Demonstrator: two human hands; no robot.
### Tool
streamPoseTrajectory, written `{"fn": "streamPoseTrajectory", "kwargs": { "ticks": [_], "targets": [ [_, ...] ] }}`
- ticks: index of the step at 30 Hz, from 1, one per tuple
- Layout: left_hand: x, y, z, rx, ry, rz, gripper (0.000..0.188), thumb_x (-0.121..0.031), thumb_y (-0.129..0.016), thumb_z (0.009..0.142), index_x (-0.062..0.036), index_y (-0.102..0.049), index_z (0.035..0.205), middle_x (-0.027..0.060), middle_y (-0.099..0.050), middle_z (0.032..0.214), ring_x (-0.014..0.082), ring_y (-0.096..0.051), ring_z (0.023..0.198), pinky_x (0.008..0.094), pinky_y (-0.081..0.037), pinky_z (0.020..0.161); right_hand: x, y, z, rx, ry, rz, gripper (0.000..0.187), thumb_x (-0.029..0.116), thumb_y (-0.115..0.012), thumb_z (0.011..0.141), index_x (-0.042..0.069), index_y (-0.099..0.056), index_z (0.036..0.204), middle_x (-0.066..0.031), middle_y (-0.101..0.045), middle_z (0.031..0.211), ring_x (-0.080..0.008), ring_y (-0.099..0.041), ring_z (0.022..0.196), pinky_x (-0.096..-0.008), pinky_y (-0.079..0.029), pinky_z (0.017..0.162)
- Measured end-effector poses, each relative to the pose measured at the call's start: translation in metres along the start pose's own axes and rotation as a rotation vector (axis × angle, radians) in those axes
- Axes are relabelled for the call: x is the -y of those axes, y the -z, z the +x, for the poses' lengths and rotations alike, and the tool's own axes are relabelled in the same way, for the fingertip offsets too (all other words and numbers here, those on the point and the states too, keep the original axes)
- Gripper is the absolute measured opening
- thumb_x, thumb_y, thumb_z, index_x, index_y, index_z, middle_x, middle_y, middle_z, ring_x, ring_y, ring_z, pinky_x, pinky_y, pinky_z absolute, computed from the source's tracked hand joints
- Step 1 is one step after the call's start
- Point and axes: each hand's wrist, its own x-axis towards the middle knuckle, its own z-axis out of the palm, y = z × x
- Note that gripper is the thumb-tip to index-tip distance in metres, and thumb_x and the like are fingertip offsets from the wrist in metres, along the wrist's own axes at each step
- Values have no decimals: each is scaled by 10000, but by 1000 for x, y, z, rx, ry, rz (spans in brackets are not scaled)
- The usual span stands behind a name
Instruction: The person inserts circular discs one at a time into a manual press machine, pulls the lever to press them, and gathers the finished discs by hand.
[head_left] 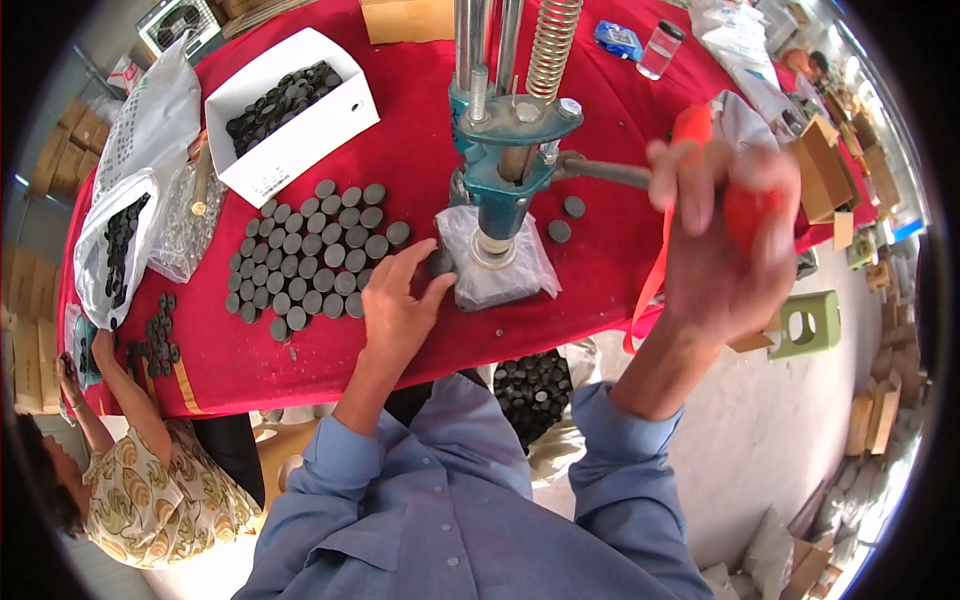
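A teal hand press [505,150] with a tall spring stands on the table, its round ram end over a plastic-wrapped block [500,285]. My left hand [393,305] pinches a black round cap [440,262] between thumb and forefinger at the block's left edge. My right hand [715,235], smeared by motion, is curled round the red-wrapped end of the press lever [610,172]. A red strap [652,290] hangs below it. Many black caps [310,245] stand grouped left of my left hand. Two more caps [559,231] lie right of the press.
A white box [300,150] of black pieces and plastic bags [135,200] stand on the red-covered table [420,130]. A sack of black caps [533,395] sits below the front edge. Another person [160,480] works at left. A clear jar [660,50] and green stool [808,325] are at right.
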Motion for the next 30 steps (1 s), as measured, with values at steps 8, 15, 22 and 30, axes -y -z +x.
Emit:
{"fn": "streamPoseTrajectory", "kwargs": {
  "ticks": [8, 15, 22, 30],
  "targets": [
    [-33, -36, 26, 47, 27, -123, 659, -157, -894, 736, -39, -576, 1301, 129, -711, 982, 302, -676, 853, 402, -558, 707, -20, 3, 63, 102, -81, -5, 408, 323, -415, 1070, -13, -622, 1172, -71, -482, 762, -245, -529, 786, -411, -461, 817],
    [-31, -39, 28, 38, 32, -107, 675, -185, -899, 735, -17, -570, 1301, 137, -700, 1025, 312, -669, 881, 409, -561, 704, -12, -6, 23, -26, -12, 57, 378, 326, -543, 1005, -3, -559, 1193, -98, -536, 839, -202, -504, 707, -422, -496, 741],
    [3, 10, 29, -32, -109, 216, 426, -139, -827, 773, -50, -666, 1158, 124, -690, 1109, 343, -626, 986, 456, -493, 862, 1, 4, -53, 33, 61, -46, 363, 450, -635, 958, 152, -587, 1158, -73, -551, 802, -279, -572, 814, -531, -385, 1034],
    [34, 24, 17, 108, -37, 359, 409, -107, -815, 758, -99, -733, 1158, 69, -711, 1120, 288, -609, 1010, 424, -481, 849, -5, 6, -97, -92, 74, -98, 366, 484, -653, 934, 157, -572, 1078, -76, -569, 814, -329, -566, 939, -567, -331, 1119]
  ]
}}
